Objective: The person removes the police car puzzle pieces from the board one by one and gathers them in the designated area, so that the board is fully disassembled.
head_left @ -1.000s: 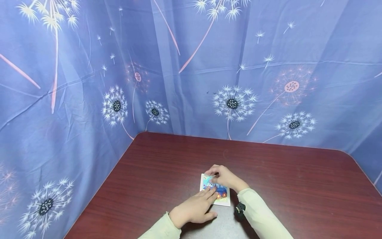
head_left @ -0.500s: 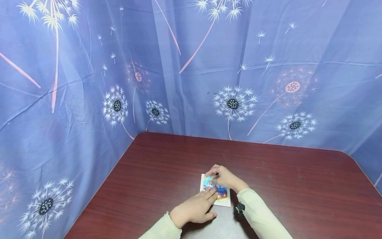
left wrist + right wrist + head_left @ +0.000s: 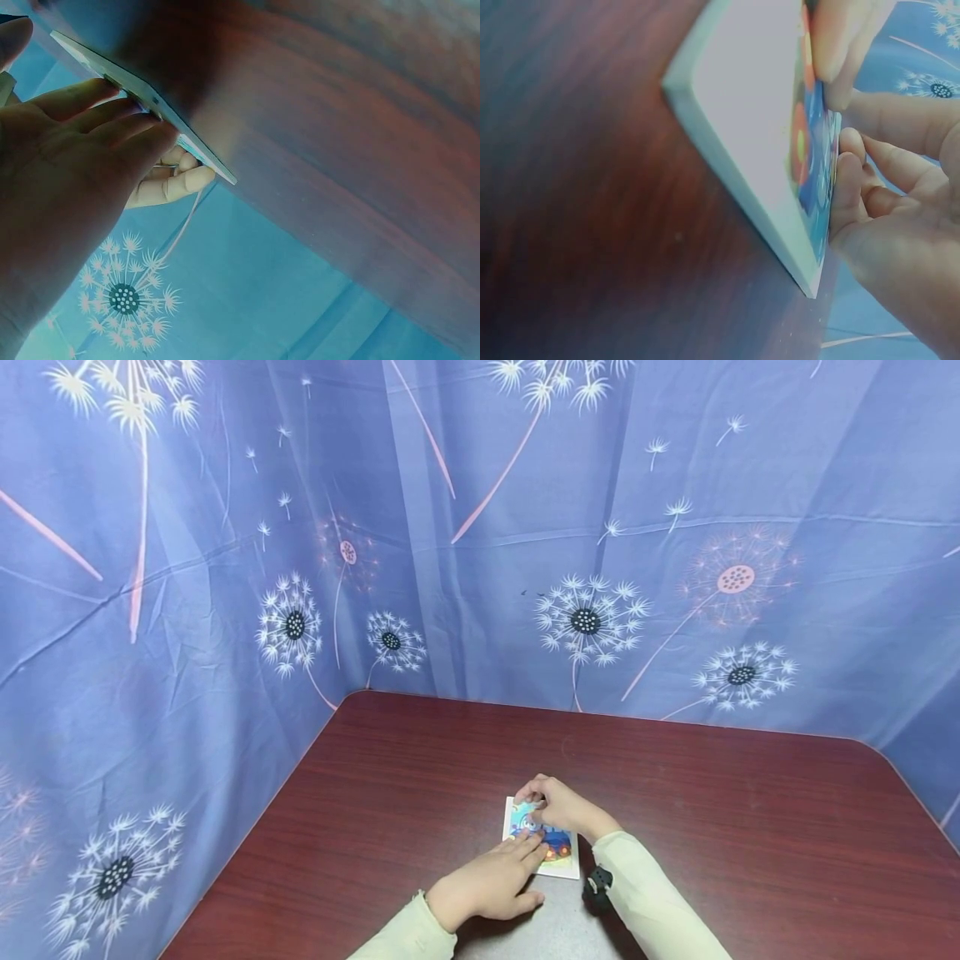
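A small white-bordered picture board (image 3: 561, 866) lies flat on the table, showing a blue cartoon vehicle with orange wheels. My left hand (image 3: 489, 881) rests on its lower left part with straight fingers; the left wrist view shows those fingers (image 3: 112, 112) against the picture face. Over the board's upper part is my right hand (image 3: 564, 806), its fingers bent and its thumb near the picture. In the right wrist view the right fingertips (image 3: 847, 180) meet the picture side of the board (image 3: 742, 112). Whether they pinch a small piece is hidden.
The dark red wood-grain table (image 3: 420, 760) extends around the board. A black device (image 3: 598, 889) is at the right sleeve's cuff. A blue curtain (image 3: 480, 610) with dandelion prints hangs behind the table and along its left side.
The right wrist and forearm have shifted very slightly left. The left hand and the board have stayed in place.
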`<state>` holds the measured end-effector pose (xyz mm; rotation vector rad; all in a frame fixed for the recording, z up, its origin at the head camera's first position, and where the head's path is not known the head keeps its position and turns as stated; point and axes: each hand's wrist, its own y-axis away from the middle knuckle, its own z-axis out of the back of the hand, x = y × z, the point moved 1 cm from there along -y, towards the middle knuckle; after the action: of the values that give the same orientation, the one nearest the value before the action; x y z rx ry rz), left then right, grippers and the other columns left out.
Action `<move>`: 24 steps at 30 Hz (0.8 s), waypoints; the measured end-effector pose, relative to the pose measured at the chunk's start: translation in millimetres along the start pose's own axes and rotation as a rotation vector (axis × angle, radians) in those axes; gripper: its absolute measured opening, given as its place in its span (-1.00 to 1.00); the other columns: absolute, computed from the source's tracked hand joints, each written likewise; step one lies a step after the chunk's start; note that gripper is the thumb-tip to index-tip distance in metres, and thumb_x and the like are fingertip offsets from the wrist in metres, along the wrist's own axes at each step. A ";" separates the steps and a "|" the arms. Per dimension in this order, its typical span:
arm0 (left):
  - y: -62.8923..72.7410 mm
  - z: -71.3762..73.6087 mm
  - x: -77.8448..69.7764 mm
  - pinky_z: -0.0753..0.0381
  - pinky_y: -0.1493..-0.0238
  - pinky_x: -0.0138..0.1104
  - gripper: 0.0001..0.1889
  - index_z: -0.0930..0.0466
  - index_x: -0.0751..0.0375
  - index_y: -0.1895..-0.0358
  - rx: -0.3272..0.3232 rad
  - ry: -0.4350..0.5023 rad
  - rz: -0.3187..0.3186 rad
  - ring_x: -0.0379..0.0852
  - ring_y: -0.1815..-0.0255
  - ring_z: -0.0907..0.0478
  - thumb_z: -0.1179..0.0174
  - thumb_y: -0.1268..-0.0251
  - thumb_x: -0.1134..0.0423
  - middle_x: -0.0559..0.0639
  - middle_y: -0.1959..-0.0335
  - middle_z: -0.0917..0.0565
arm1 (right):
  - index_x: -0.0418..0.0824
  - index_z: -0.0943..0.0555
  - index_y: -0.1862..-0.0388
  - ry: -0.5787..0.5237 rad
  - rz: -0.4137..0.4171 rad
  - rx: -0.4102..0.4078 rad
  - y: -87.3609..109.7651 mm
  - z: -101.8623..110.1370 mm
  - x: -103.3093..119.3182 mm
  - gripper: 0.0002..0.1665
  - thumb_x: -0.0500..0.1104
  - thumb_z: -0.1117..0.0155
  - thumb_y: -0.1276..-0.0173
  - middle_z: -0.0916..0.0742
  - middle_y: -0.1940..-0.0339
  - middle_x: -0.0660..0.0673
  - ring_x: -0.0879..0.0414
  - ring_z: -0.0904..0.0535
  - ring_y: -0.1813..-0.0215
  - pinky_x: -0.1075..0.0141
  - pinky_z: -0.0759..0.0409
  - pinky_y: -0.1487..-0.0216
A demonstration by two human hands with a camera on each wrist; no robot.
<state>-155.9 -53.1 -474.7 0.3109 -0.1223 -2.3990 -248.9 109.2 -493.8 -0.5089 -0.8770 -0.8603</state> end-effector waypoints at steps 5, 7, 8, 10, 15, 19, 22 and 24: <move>0.1 -0.6 0.1 -0.14 -0.44 -0.23 -0.33 -0.21 0.29 -0.43 -0.002 -0.010 0.001 0.04 -0.51 -0.06 -0.02 -0.40 -0.05 0.16 -0.48 -0.19 | -0.32 -0.61 0.19 -0.009 0.055 0.003 0.1 -0.2 -1.6 -0.74 -0.49 -0.23 -0.12 -0.55 0.25 -0.09 0.10 -0.45 0.19 0.23 -0.59 0.09; 0.1 -0.7 0.5 -0.14 -0.44 -0.24 -0.33 -0.22 0.29 -0.43 -0.002 -0.015 -0.001 0.04 -0.50 -0.06 -0.02 -0.40 -0.05 0.16 -0.47 -0.20 | -0.33 -0.60 0.19 0.003 0.038 0.003 -1.0 -1.1 -2.0 -0.74 -0.50 -0.23 -0.12 -0.55 0.24 -0.10 0.08 -0.45 0.18 0.22 -0.58 0.08; 0.1 -0.6 0.7 -0.15 -0.44 -0.24 -0.33 -0.22 0.30 -0.43 -0.003 -0.019 -0.002 0.04 -0.50 -0.07 -0.02 -0.40 -0.05 0.16 -0.47 -0.20 | -0.35 -0.60 0.20 0.000 0.003 0.001 -0.5 -1.2 1.9 -0.73 -0.52 -0.23 -0.09 -0.55 0.25 -0.11 0.05 -0.45 0.17 0.20 -0.58 0.06; 0.0 -0.4 1.1 -0.15 -0.44 -0.24 -0.33 -0.22 0.30 -0.43 0.000 -0.018 -0.003 0.04 -0.50 -0.07 -0.02 -0.41 -0.05 0.16 -0.47 -0.21 | -0.36 -0.60 0.20 0.015 -0.018 -0.003 -2.0 -2.2 0.4 -0.72 -0.53 -0.23 -0.08 -0.55 0.25 -0.12 0.03 -0.45 0.17 0.21 -0.57 0.07; -0.8 -0.4 1.7 -0.16 -0.44 -0.23 -0.33 -0.21 0.30 -0.43 0.000 -0.011 -0.007 0.04 -0.50 -0.07 -0.02 -0.41 -0.05 0.16 -0.47 -0.20 | -0.31 -0.60 0.17 0.015 -0.059 -0.001 -2.7 -1.5 0.4 -0.69 -0.53 -0.24 -0.09 -0.55 0.23 -0.10 0.04 -0.45 0.14 0.23 -0.54 0.07; -1.0 -0.4 1.4 -0.16 -0.44 -0.22 -0.33 -0.21 0.29 -0.43 -0.001 -0.004 -0.005 0.05 -0.50 -0.07 -0.03 -0.40 -0.05 0.17 -0.48 -0.19 | -0.30 -0.60 0.15 -0.010 -0.062 -0.001 -2.3 -0.4 -0.5 -0.67 -0.54 -0.21 -0.11 -0.59 0.19 -0.10 0.04 -0.47 0.12 0.20 -0.55 0.05; -0.9 -0.4 1.2 -0.15 -0.44 -0.22 -0.33 -0.21 0.29 -0.44 0.000 -0.005 -0.004 0.05 -0.50 -0.07 -0.03 -0.40 -0.05 0.16 -0.48 -0.19 | -0.30 -0.62 0.11 -0.009 -0.057 -0.003 -1.8 -0.4 -2.7 -0.66 -0.53 -0.20 -0.13 -0.60 0.18 -0.10 0.04 -0.47 0.13 0.23 -0.55 0.06; -0.9 -0.5 1.2 -0.15 -0.44 -0.22 -0.33 -0.21 0.29 -0.44 -0.002 -0.009 -0.004 0.05 -0.50 -0.07 -0.03 -0.40 -0.05 0.16 -0.48 -0.19 | -0.30 -0.62 0.08 -0.006 -0.053 -0.007 -1.2 -0.4 -3.2 -0.64 -0.52 -0.20 -0.13 -0.60 0.19 -0.10 0.04 -0.47 0.14 0.25 -0.55 0.06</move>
<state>-157.2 -53.2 -475.6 0.2992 -0.1235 -2.4049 -250.9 109.7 -496.6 -0.4958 -0.8962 -0.9106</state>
